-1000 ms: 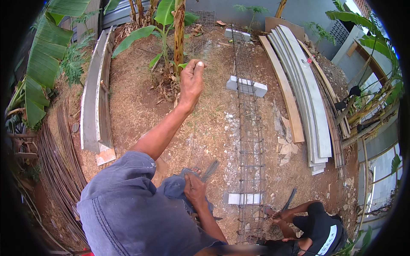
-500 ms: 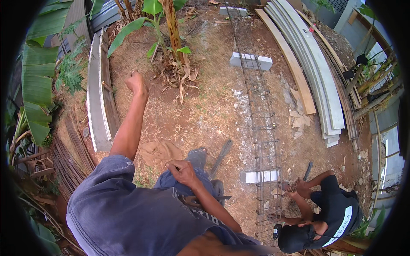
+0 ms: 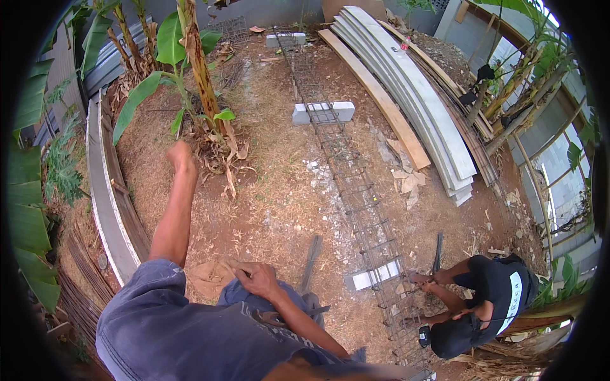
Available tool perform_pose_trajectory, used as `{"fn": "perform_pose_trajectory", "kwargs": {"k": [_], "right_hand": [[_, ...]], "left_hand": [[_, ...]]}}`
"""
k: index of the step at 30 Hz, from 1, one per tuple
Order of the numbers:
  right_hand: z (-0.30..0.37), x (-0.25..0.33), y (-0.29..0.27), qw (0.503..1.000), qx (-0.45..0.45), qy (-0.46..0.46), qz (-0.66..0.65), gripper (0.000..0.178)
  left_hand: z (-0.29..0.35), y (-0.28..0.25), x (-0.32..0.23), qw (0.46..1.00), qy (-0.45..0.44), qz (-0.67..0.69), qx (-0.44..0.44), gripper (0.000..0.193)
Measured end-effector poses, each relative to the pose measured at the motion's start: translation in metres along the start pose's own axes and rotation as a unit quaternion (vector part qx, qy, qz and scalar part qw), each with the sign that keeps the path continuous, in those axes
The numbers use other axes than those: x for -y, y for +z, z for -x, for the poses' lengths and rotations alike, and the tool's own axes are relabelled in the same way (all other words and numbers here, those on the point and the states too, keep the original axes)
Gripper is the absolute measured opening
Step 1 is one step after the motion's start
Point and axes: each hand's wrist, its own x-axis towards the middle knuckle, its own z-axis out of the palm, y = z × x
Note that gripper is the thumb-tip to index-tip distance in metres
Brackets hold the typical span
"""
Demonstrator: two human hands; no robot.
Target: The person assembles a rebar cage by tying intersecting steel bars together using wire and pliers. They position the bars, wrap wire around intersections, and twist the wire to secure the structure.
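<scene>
My left hand [image 3: 182, 157] is stretched forward over the dry ground, left of the banana plant's base. Its fingers are curled in a fist, and whatever it may hold is hidden. Close to my body, my right hand [image 3: 257, 279] is held above my blue trousers [image 3: 236, 293], fingers folded in; nothing nameable shows in it. A piece of brown sackcloth [image 3: 208, 277] lies on the ground just beyond my lap. Right of my knees is a bundle of thin dark wires [image 3: 311, 261]. Neither hand touches the long steel rebar cage [image 3: 356, 184] to my right.
A crouching co-worker [image 3: 486, 305] in black has both hands at the cage. White blocks [image 3: 324, 113] sit under it. Long boards [image 3: 406, 89] are stacked at the right. A banana plant [image 3: 202, 70] stands ahead; a cement-stained trough [image 3: 105, 184] and rods [image 3: 86, 273] lie left.
My view has turned, so the cage, boards and banana plant sit further left and lower. My left fist appears nearer the banana plant. My right hand stays over my lap, still closed.
</scene>
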Motion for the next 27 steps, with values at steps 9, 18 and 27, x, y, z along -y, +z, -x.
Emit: {"fn": "perform_pose_trajectory", "kwargs": {"k": [9,18,27], "right_hand": [[-0.022,-0.073,-0.009,0.838,-0.252,0.159,-0.457,0.026],[-0.048,-0.073,0.0,0.833,-0.438,0.305,-0.144,0.022],[-0.078,-0.033,-0.01,0.982,-0.086,0.158,-0.057,0.015]], "left_hand": [[0.017,0.095,0.012,0.993,0.044,0.005,0.107,0.026],[0.06,0.163,0.011,0.937,0.252,-0.072,0.229,0.053],[-0.062,0.158,0.048,0.981,0.016,0.016,0.194,0.038]]}}
